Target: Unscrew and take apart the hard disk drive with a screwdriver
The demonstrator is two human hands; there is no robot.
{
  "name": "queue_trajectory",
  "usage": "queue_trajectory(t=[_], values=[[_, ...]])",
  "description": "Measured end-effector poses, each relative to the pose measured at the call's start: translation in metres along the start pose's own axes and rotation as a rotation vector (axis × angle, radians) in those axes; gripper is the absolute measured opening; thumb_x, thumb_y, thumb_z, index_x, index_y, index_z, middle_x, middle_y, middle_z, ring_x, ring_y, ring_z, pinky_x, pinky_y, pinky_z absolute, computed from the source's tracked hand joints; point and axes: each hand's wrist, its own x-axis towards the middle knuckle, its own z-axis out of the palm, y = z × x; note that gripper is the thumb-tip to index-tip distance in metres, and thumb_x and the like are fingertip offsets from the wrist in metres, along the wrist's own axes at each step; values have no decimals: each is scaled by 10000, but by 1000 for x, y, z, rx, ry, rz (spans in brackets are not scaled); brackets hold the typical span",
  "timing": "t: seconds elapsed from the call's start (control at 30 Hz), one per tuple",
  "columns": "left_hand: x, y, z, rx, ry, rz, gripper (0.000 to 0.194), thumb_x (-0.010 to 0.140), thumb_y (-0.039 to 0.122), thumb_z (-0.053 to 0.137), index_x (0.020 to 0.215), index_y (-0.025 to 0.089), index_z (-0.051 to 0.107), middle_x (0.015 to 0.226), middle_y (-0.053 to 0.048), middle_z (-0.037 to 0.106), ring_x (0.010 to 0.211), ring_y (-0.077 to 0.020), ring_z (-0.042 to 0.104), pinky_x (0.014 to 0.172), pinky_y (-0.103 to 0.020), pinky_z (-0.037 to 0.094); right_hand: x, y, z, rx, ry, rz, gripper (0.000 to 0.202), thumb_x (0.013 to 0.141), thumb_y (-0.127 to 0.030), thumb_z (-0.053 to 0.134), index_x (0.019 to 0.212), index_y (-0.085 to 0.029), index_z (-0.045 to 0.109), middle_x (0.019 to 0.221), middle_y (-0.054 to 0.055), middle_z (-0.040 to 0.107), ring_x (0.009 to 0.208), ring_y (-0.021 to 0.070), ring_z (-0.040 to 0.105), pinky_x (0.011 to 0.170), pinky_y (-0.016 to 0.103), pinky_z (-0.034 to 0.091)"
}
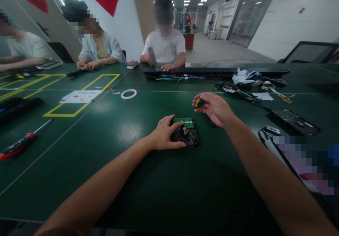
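Observation:
A hard drive (189, 137) lies on the green table in front of me, its green circuit board facing up. Spread across its left side, my left hand (164, 133) grips it between thumb and fingers. My right hand (215, 109) is closed around the yellow and black handle of a small screwdriver (198, 102). Its thin shaft points down to the far right corner of the circuit board; whether the tip sits in a screw is too small to tell. Partly hidden below my right hand is a second dark device (212, 122).
Right of me lie another drive-like device with a circuit board (293, 119), black cables (233, 90) and white gloves (245, 77). A white tape roll (129, 94) and a red-black screwdriver (21, 146) are to the left. Across the table, a person (165, 48) works at a long black bar (217, 72).

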Motion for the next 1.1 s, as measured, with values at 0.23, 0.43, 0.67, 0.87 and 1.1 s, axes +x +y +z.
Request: queue_trajectory(t=[0.23, 0.43, 0.67, 0.87, 1.1], values=[[0, -1, 1, 2, 5, -2, 1004, 792, 863, 648, 1599, 316, 409, 1664, -174, 248, 1543, -485, 199, 1217, -685, 260, 2, 2, -2, -141, 99, -49, 158, 873, -378, 727, 972, -266, 776, 1003, 52, 724, 906, 200, 632, 634, 293, 501], [0, -1, 1, 13, -4, -2, 1008, 799, 874, 626, 1610, 325, 387, 1667, -173, 222, 1550, -472, 192, 1223, -671, 261, -1, 0, 1, -115, 48, -65, 123, 870, -365, 752, 882, -243, 758, 1064, 66, 754, 951, 213, 669, 710, 331, 531], [0, -1, 1, 12, 1, 9, 1012, 797, 873, 630, 1605, 307, 400, 1663, -186, 227, 1548, -480, 191, 1224, -675, 256, 1, 1, -1, -40, 54, -25, 145, 912, -348, 674, 901, -222, 743, 1002, 96, 767, 958, 240, 698, 751, 368, 557], [0, 0, 0, -15, 12, 3, 999, 794, 841, 670, 1601, 318, 401, 1678, -166, 226, 1538, -495, 199, 1214, -698, 258, 2, 0, -4, -105, 43, -16, 132, 889, -345, 716, 955, -245, 771, 1003, 76, 766, 942, 226, 681, 697, 335, 520], [0, -2, 3, 24, -15, -1, 1016, 807, 867, 624, 1615, 300, 383, 1675, -183, 199, 1547, -480, 186, 1225, -674, 249, 2, 1, -5, -188, 84, -61, 183, 892, -387, 705, 924, -234, 800, 1084, 76, 745, 949, 212, 642, 668, 314, 492]])
